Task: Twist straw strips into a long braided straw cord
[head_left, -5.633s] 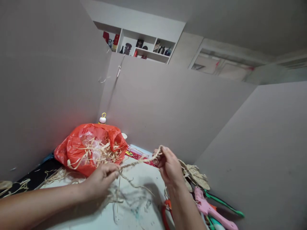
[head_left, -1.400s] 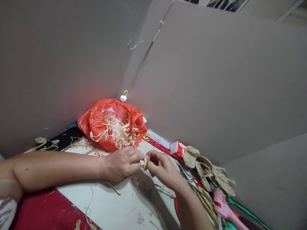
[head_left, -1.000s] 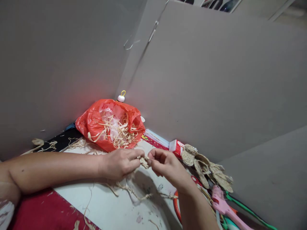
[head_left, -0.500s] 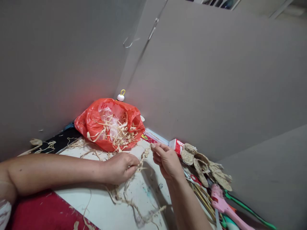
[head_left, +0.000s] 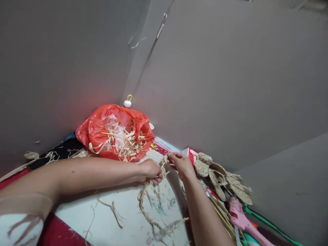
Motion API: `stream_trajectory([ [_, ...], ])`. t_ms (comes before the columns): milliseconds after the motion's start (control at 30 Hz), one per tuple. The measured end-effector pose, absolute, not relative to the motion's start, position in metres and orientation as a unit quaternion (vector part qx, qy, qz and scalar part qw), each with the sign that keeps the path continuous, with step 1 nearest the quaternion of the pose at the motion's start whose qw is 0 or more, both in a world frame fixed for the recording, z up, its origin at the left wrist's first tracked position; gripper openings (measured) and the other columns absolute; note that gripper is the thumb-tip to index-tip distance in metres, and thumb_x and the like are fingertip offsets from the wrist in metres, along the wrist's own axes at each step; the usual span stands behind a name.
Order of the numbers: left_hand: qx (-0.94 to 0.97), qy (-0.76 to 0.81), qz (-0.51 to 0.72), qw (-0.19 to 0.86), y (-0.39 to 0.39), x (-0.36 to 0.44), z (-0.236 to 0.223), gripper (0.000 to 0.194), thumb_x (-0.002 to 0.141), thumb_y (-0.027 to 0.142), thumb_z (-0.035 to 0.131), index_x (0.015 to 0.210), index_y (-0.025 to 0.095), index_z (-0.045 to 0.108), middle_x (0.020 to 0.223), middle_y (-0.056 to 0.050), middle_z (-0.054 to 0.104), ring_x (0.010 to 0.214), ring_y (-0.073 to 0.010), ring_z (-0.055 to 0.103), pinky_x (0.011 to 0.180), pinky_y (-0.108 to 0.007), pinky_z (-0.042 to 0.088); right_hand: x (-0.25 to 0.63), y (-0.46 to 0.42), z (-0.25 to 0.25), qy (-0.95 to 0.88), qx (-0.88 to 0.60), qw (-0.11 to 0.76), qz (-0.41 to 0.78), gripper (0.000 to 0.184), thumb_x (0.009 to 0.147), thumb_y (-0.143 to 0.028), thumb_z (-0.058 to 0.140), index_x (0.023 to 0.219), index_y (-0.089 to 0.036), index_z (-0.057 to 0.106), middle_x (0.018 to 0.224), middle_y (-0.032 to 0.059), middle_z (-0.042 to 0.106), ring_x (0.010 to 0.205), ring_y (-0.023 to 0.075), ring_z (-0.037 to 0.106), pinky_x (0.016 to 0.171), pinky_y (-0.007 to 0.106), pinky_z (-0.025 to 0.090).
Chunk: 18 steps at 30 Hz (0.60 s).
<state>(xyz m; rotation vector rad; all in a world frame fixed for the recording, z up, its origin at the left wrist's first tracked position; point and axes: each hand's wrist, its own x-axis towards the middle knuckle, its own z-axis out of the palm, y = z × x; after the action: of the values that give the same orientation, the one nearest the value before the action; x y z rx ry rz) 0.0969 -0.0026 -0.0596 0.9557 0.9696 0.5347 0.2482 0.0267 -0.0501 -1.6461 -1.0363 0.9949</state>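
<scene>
A pale, braided fibre cord hangs from my hands and trails in a curve over the white board. My left hand is closed around the cord, with loose strands poking out beneath its fingers. Just right of it, my right hand pinches the cord's upper end between thumb and fingertips. A short knotted stretch shows between the two hands. Behind them, an open red plastic bag holds dry fibre strips. Several loose strands lie on the board.
At the right stand a red and white box, woven fibre pieces, a pink glue gun and a green-black cord. A bottle with a white cap is behind the bag. Grey walls meet in the corner.
Both hands have shifted right with the cord, the left one more, so they are closer together. The trailing cord has slid right, and loose strands show apart from it on the board.
</scene>
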Motion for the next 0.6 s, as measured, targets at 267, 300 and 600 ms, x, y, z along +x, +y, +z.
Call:
stream_trajectory([
  [267,0.358,0.467,0.279,0.759,0.014,0.155,-0.067,0.024,0.079,0.002,0.04,0.059,0.013,0.045,0.046,-0.001,0.051,0.04,-0.0103,0.052,0.046,-0.023,0.047,0.272,0.066,-0.075,-0.402,-0.718,0.397,0.407,0.029,0.09,-0.03,0.054,0.115,-0.015,0.056,0.113,0.008,0.059,0.092,0.0194,0.061,0.077,0.039,0.052],
  [300,0.354,0.468,0.283,0.758,0.014,0.159,-0.067,0.024,0.079,0.002,0.04,0.059,0.013,0.045,0.046,-0.001,0.051,0.04,-0.0103,0.052,0.046,-0.023,0.047,0.274,0.068,-0.077,-0.401,-0.719,0.395,0.409,0.031,0.089,-0.03,0.055,0.116,-0.016,0.055,0.115,0.0085,0.058,0.094,0.0203,0.06,0.078,0.04,0.052],
  [600,0.337,0.478,0.297,0.755,0.015,0.164,-0.071,0.017,0.08,0.004,0.041,0.067,0.012,0.048,0.047,-0.001,0.051,0.042,-0.0109,0.053,0.047,-0.023,0.048,0.272,0.075,-0.084,-0.427,-0.718,0.36,0.416,0.031,0.089,-0.03,0.055,0.116,-0.016,0.055,0.115,0.0085,0.058,0.095,0.0205,0.06,0.079,0.04,0.052],
])
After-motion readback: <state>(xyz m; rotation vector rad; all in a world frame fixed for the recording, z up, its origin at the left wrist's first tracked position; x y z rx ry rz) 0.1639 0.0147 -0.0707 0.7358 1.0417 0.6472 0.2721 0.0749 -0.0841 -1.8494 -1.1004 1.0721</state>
